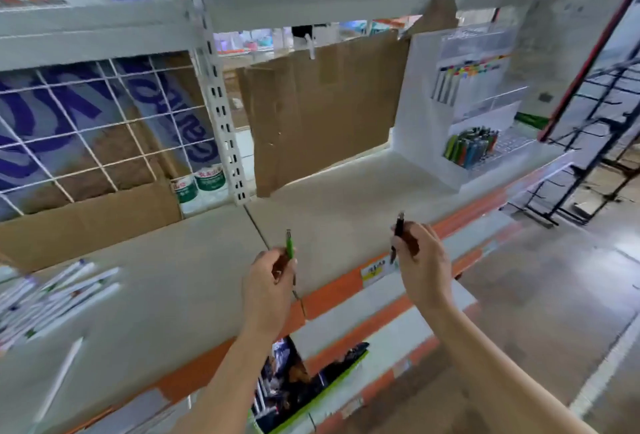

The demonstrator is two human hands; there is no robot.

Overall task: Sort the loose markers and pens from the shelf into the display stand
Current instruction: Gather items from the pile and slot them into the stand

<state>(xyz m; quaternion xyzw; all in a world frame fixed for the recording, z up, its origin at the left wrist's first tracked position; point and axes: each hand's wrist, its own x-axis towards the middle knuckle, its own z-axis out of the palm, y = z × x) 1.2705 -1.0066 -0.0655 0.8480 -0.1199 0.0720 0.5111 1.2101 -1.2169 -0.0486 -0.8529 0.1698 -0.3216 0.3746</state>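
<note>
Upright, green pen [290,247] in left hand [268,283], black pen [399,231] in right hand [420,265]

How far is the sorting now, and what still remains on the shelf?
Partly done. The display stand already holds white markers with coloured caps in an upper tier and coloured pens in a lower one. In hand: the left hand holds a green pen, and the right hand holds a dark pen. Left: a pile of white markers on the shelf.

Both hands, left [268,274] and right [417,253], raised, fingers pinched closed.
</note>
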